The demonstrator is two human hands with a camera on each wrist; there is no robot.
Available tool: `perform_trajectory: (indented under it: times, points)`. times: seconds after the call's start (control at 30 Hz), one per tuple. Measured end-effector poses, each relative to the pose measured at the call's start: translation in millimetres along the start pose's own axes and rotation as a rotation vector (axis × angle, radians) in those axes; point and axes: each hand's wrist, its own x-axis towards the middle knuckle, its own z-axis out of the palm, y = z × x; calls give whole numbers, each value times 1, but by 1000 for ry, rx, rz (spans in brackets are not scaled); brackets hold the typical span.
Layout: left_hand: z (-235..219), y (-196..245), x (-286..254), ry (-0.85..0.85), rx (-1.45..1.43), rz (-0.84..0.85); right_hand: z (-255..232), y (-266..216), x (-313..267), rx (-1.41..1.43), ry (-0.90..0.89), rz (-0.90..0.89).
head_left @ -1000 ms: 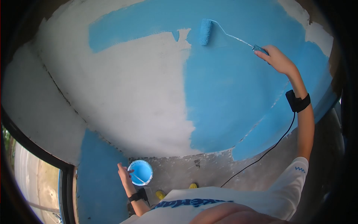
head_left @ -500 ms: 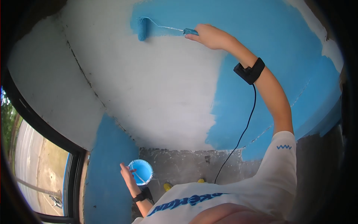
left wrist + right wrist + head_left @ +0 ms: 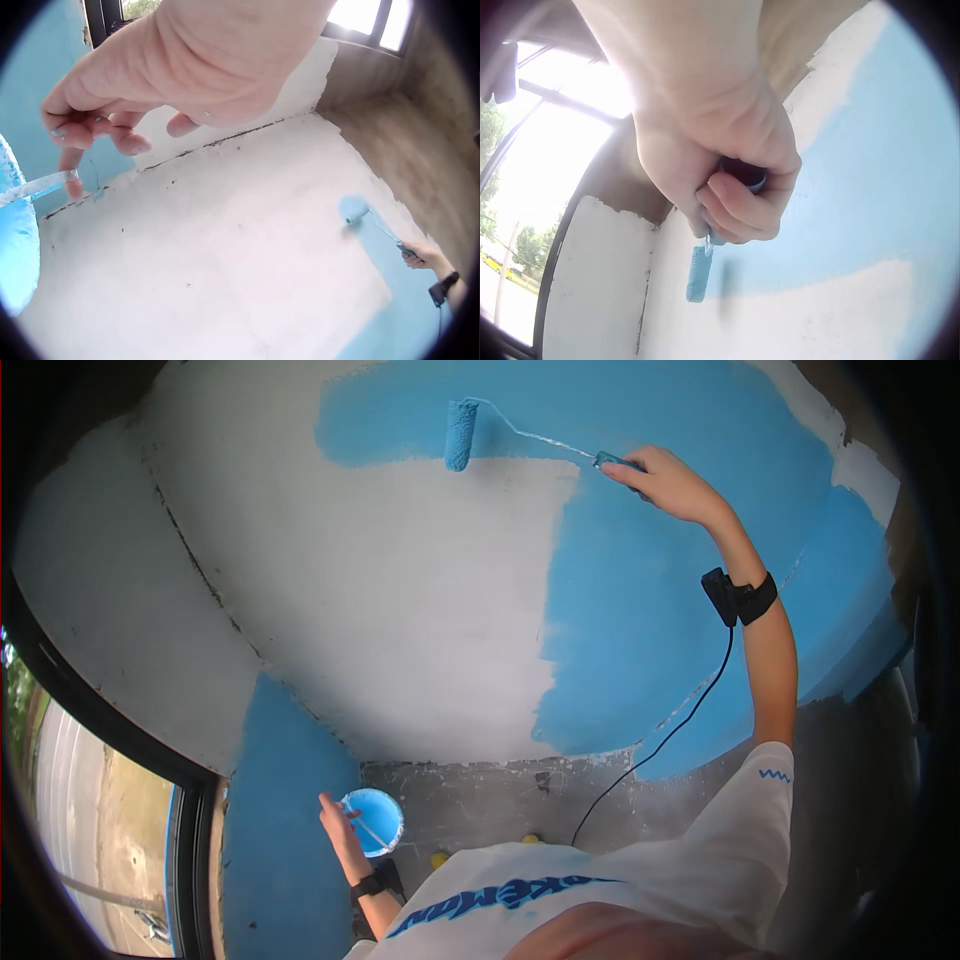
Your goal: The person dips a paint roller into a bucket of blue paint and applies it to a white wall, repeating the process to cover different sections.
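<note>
My right hand [image 3: 678, 482] grips the blue handle [image 3: 620, 463] of a paint roller at the upper part of the wall. The roller's blue sleeve [image 3: 460, 436] overlaps the lower edge of a painted strip, joined to the handle by a bent wire frame [image 3: 530, 432]. In the right wrist view the fingers [image 3: 739, 206] are curled round the handle. Low on the left, my left hand [image 3: 342, 830] holds a bucket of blue paint [image 3: 372, 822] by its pale handle. The left wrist view shows a finger [image 3: 73, 169] hooked through that bucket handle [image 3: 45, 184].
The wall is part white [image 3: 400, 610], part wet-looking blue [image 3: 650, 610]. A side wall meets it along a dark cracked seam [image 3: 190, 560]. A dark-framed window [image 3: 195, 840] stands at lower left. A black cable [image 3: 690, 710] hangs from the right wrist band. Yellow shoes [image 3: 440, 858] stand on the grey floor.
The roller travelled left along the upper strip to its end, then part way back right. The strip's ragged lower edge is now more even. The left hand keeps its hold on the bucket.
</note>
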Motion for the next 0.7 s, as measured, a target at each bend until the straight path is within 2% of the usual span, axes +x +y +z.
perform_trajectory:
  times: [0.2, 0.33, 0.4, 0.5, 0.53, 0.57, 0.7]
  points:
    - [50, -12, 1, -84, 37, 7, -57, 131, -88, -18, 6, 219]
    - [81, -5, -6, -138, 18, -25, -77, 195, -124, -29, -74, 352]
    - [96, 5, -16, -135, -17, -11, -74, 209, -127, -50, -99, 383]
    - [108, 16, -29, -157, -61, 9, -60, 218, -119, -76, -37, 397]
    - [111, 19, -30, -178, -70, 12, -51, 220, -113, -108, -30, 340]
    - [112, 21, -31, -180, -77, 17, -45, 218, -109, -143, -17, 281]
    - [114, 13, -31, -179, -18, 22, -18, 184, -79, -105, -48, 277]
